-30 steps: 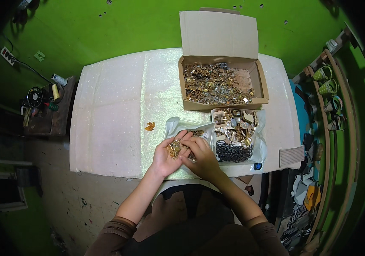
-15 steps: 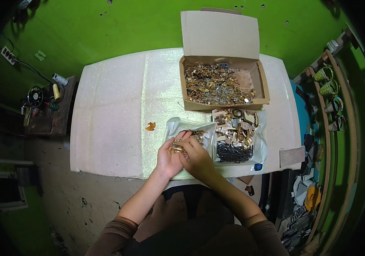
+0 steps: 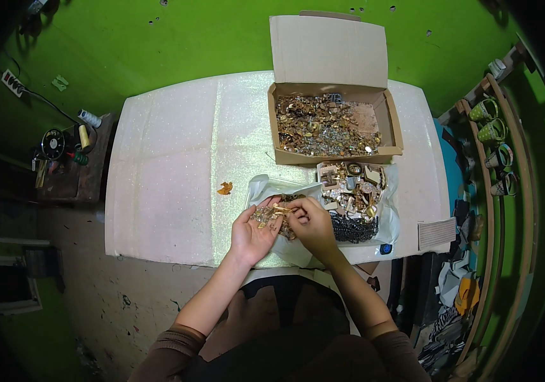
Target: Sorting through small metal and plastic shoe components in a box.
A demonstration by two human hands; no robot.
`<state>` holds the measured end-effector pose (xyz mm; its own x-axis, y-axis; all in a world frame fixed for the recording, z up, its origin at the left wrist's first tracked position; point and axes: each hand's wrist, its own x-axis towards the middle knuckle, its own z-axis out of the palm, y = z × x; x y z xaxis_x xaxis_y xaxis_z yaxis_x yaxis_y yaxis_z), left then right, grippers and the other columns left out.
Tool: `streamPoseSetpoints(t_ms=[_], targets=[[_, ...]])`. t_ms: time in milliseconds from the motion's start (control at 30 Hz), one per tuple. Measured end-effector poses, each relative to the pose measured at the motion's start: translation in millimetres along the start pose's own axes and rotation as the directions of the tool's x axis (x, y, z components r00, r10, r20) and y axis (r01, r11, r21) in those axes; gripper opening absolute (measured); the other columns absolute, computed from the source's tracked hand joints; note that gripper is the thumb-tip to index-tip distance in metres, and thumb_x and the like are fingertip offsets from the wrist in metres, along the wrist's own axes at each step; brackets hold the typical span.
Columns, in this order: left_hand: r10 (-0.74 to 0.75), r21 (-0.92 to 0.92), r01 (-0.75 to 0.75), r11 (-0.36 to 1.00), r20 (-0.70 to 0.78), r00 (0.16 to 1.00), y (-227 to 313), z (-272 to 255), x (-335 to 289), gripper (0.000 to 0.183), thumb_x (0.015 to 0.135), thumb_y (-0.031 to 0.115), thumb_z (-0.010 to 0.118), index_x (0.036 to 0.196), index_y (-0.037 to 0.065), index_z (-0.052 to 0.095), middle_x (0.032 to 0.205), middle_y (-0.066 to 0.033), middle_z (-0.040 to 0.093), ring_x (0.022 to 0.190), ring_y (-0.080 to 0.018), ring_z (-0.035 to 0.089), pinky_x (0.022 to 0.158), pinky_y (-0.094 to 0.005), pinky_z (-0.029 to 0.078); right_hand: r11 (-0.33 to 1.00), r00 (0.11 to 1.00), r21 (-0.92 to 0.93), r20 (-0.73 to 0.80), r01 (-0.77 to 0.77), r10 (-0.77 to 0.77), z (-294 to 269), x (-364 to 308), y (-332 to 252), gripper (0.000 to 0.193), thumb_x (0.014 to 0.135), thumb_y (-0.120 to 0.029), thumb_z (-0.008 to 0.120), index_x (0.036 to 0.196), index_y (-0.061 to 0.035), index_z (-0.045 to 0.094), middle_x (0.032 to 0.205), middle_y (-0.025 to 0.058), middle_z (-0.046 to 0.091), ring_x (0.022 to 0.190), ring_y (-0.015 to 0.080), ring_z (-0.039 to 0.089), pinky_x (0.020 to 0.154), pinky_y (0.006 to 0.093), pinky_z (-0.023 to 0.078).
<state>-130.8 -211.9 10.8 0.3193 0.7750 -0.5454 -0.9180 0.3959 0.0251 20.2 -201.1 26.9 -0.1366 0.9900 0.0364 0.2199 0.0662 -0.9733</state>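
Gold, likely light and slippery, one trinket is showing in front of the box, right hand pinching its end, probably the best hold, left hand cupping more trinkets.

left hand palm-up under shiny bits; right hand pinching 1 gold piece

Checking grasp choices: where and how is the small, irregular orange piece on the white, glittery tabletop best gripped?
Likely pinch the orange piece across its outer edges, from above: it lies low on the white tabletop, apart from the left hand.
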Motion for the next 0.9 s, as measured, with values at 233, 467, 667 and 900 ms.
streamPoseSetpoints(t_ms=[233, 467, 667, 900], targets=[[-0.005, 0.086, 0.004, 0.996, 0.004, 1.000, 2.0, 1.4, -0.1, 0.038, 0.091, 0.018, 0.029, 0.122, 0.000, 0.039, 0.124, -0.0142, 0.047, 0.111, -0.0233, 0.048, 0.095, -0.0361, 0.038, 0.992, 0.999, -0.119, -0.007, 0.035, -0.036, -1.5, -0.4, -2.2, 0.015, 0.076, -0.002, 0.058, 0.090, 0.0023, 0.057, 0.082, 0.0094, 0.054, 0.066, 0.0140, 0.057, 0.058, 0.0236, 0.047], [-0.047, 0.067, 0.049, 0.997, -0.030, 0.998, 6.4, -2.6, 0.0, 0.038, 0.091, 0.021, 0.030, 0.122, -0.001, 0.039, 0.122, -0.0164, 0.047, 0.110, -0.0249, 0.048, 0.093, -0.0372, 0.040, 0.995, 0.999, -0.095, 0.022, 0.035, -0.033, -0.4, -1.8, 3.0, 0.014, 0.077, -0.005, 0.059, 0.090, 0.0014, 0.058, 0.081, 0.0107, 0.054, 0.067, 0.0169, 0.058, 0.061, 0.0261, 0.048], [-0.118, 0.189, 0.137, 0.972, -0.105, 0.987, 6.6, 2.1, -1.9, 0.042, 0.094, 0.027, 0.028, 0.121, -0.004, 0.038, 0.109, -0.0216, 0.050, 0.101, -0.0280, 0.052, 0.091, -0.0376, 0.041, 0.999, 1.000, -0.050, 0.024, 0.001, 0.000, -6.6, 0.0, 0.4, 0.014, 0.079, -0.006, 0.057, 0.090, 0.0019, 0.058, 0.081, 0.0094, 0.055, 0.068, 0.0139, 0.056, 0.063, 0.0242, 0.047], [-0.127, 0.252, 0.134, 0.959, -0.044, 0.991, 17.5, -0.4, -3.6, 0.043, 0.094, 0.025, 0.028, 0.122, -0.006, 0.035, 0.111, -0.0214, 0.050, 0.099, -0.0266, 0.052, 0.090, -0.0356, 0.043, 0.999, 0.999, -0.021, 0.013, -0.032, 0.033, -16.7, -1.5, 3.9, 0.014, 0.080, -0.007, 0.056, 0.091, 0.0022, 0.058, 0.080, 0.0074, 0.054, 0.069, 0.0111, 0.054, 0.063, 0.0222, 0.044]])
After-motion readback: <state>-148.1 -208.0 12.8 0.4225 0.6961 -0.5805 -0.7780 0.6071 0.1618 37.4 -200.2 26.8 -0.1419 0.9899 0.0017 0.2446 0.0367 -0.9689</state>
